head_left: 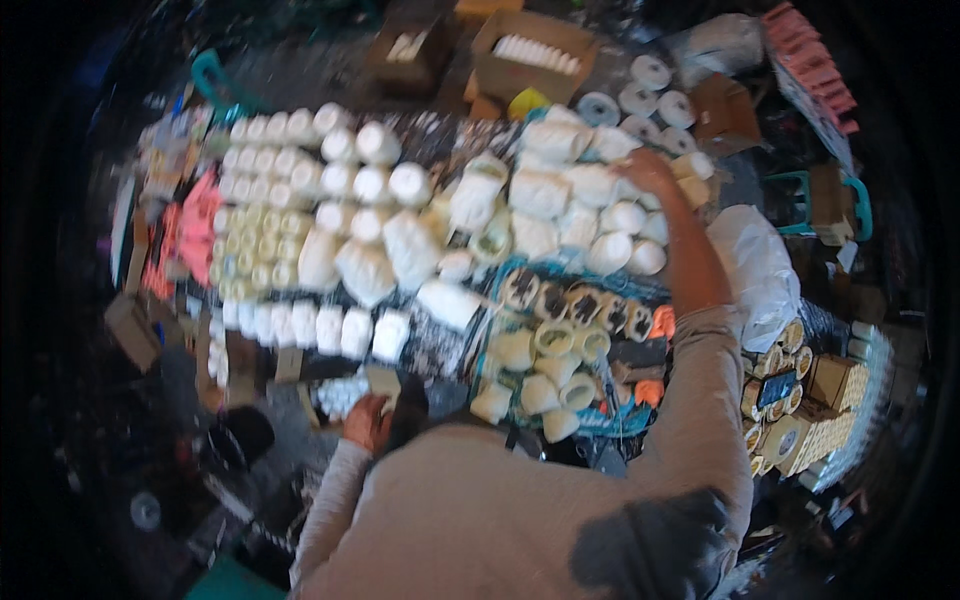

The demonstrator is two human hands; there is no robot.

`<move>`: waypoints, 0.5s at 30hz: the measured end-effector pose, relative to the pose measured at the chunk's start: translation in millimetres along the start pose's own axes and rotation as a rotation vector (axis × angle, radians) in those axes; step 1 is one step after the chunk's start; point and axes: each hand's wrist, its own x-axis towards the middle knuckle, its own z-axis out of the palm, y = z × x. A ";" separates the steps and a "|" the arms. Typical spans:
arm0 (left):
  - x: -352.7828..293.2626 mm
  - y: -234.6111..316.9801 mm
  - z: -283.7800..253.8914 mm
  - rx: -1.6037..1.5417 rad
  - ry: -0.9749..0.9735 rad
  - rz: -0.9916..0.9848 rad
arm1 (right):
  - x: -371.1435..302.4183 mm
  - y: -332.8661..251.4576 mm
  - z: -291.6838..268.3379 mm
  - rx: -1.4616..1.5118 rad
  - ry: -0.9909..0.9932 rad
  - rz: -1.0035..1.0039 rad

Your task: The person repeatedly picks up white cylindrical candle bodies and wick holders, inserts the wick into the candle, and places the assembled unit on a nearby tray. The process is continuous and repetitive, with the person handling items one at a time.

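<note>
My right arm stretches far over the table, and my right hand (652, 178) is at the white, rounded castings (585, 185) grouped at the far right. Its fingers are blurred against the pale pieces, so whether it grips one cannot be made out. Down at my left side, near the table's front edge, is my left hand (368, 424). It is beside an open carton (383, 380) with small white pieces; its fingers are too smeared to read. Below my right forearm lies a teal-edged tray (625, 432) with cream hollow cups (540, 393) and dark-filled moulds (585, 303).
Rows of white cylindrical pieces (340, 182) cover the table's left half, with larger white lumps (365, 272) nearer me. Beyond stands a cardboard box (535, 60) of white items. White rolls (640, 100), a plastic bag (755, 275) and stacked goods (815, 430) are to the right.
</note>
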 end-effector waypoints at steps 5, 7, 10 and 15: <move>1.6 1.6 -6.1 -0.102 0.021 -0.042 | -2.1 9.0 9.2 0.053 0.032 -0.027; -3.1 -1.0 -6.5 -0.098 0.000 -0.079 | -2.0 3.7 6.2 0.042 -0.002 -0.023; -13.0 -8.0 -2.6 -0.088 0.035 -0.079 | -27.4 -16.5 -0.9 -0.035 0.139 0.026; -17.1 -23.4 6.5 -0.063 -0.030 -0.080 | -131.6 -69.5 16.4 0.237 0.358 -0.113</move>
